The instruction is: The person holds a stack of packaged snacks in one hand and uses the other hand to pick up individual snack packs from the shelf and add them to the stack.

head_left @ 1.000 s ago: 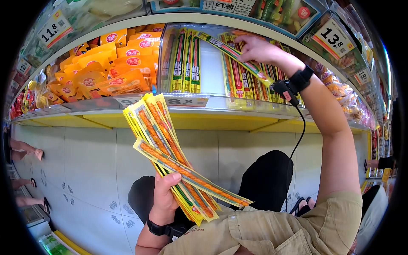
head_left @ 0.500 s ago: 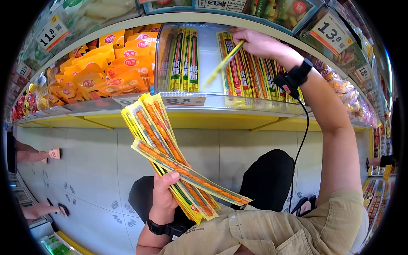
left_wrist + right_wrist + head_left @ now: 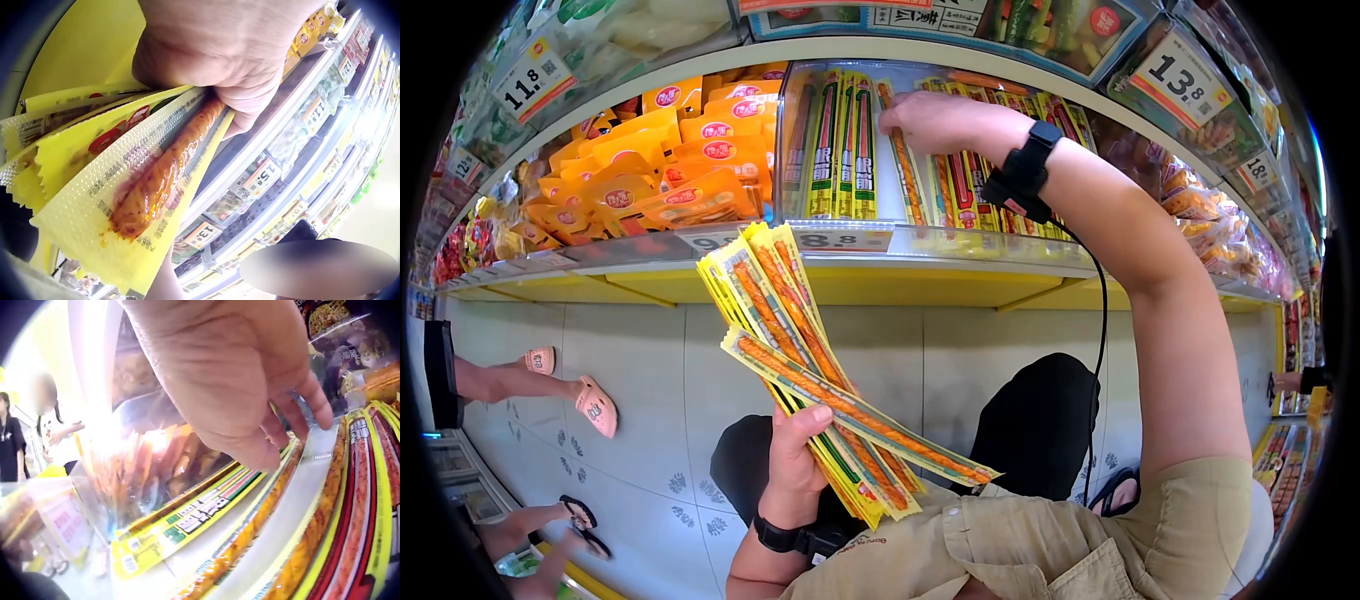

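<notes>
In the head view my left hand (image 3: 800, 445) grips a fan of long yellow snack stick packets (image 3: 775, 300) with orange-brown sticks under clear film. One packet (image 3: 855, 405) crosses the others, under my thumb. Close up in the left wrist view, a glossy stick (image 3: 165, 172) shows inside its wrapper. My right hand (image 3: 925, 122) is in the clear shelf bin, with thumb and fingers around the upper part of a single snack stick packet (image 3: 908, 180). That packet (image 3: 250, 531) lies lengthwise in the bin, between green-labelled packets (image 3: 842, 150) and a row of red-and-yellow ones (image 3: 359, 506).
Orange snack bags (image 3: 620, 175) fill the section left of the bin. A clear front lip (image 3: 960, 240) edges the shelf above a yellow base. A cable (image 3: 1103, 320) hangs from the right wrist camera. Another person's legs (image 3: 510, 380) are in the aisle at left.
My right hand has moved left across the bin, turning its packet from slanted to lengthwise along the bin. My left hand keeps its bundle in place. Passers-by at left have moved.
</notes>
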Action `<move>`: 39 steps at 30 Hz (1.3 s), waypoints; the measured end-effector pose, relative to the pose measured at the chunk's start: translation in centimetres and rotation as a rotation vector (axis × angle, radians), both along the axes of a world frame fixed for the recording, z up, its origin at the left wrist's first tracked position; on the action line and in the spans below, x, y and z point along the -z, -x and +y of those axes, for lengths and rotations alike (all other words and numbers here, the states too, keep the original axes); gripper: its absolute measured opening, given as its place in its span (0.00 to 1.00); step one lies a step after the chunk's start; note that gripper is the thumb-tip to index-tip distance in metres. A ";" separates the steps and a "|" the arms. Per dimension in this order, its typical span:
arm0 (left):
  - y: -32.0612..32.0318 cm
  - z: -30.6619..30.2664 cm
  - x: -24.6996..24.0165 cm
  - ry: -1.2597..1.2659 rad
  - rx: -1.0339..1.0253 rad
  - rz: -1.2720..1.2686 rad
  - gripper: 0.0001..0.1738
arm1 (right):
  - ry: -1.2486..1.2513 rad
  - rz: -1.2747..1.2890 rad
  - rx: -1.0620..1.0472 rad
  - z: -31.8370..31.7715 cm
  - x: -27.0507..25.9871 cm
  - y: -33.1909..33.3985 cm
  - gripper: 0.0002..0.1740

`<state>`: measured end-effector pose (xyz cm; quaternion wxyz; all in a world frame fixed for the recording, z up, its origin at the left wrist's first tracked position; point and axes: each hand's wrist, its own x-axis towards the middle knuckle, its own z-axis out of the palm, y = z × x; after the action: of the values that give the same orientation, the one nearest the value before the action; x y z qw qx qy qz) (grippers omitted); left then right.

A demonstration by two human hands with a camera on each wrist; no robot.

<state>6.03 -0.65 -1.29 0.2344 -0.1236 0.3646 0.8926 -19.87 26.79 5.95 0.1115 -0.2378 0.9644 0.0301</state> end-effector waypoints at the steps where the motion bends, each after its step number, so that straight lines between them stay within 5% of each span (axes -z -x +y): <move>1: 0.0 0.0 0.0 0.000 -0.002 -0.001 0.25 | 0.009 -0.062 0.071 -0.1 -0.5 -0.1 0.16; 6: 0.0 0.0 0.2 -0.010 -0.003 -0.013 0.25 | 0.106 -0.369 0.417 -0.9 -1.4 -1.1 0.31; 9: 0.0 0.0 0.3 -0.019 -0.003 -0.014 0.25 | 0.201 -0.198 0.229 -1.1 0.8 -1.4 0.34; 14: 0.0 0.1 -0.2 -0.010 -0.017 -0.008 0.25 | 0.296 -0.439 0.502 -1.1 1.0 -0.1 0.25; 18: 0.0 0.0 -0.1 -0.020 -0.009 0.000 0.24 | 0.758 -0.611 0.653 0.6 0.5 -0.1 0.17; 21: 0.1 0.1 0.1 -0.025 -0.005 -0.003 0.24 | 0.823 -0.659 0.704 1.0 1.0 -0.5 0.16; 28: 0.0 0.0 0.0 -0.024 -0.009 -0.009 0.24 | 0.442 -0.532 0.721 -0.2 0.8 -0.5 0.13; 35: 0.1 0.0 -0.3 -0.015 -0.006 -0.006 0.25 | 0.658 -0.489 0.545 -0.5 1.5 -0.4 0.04; 39: 0.1 0.0 -0.5 -0.001 0.001 -0.004 0.25 | 0.376 -0.284 0.402 1.4 0.5 0.2 0.04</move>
<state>5.94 -0.70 -0.81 0.2357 -0.1249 0.3637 0.8925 -20.07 28.19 5.41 0.2030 -0.0606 0.9555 -0.2050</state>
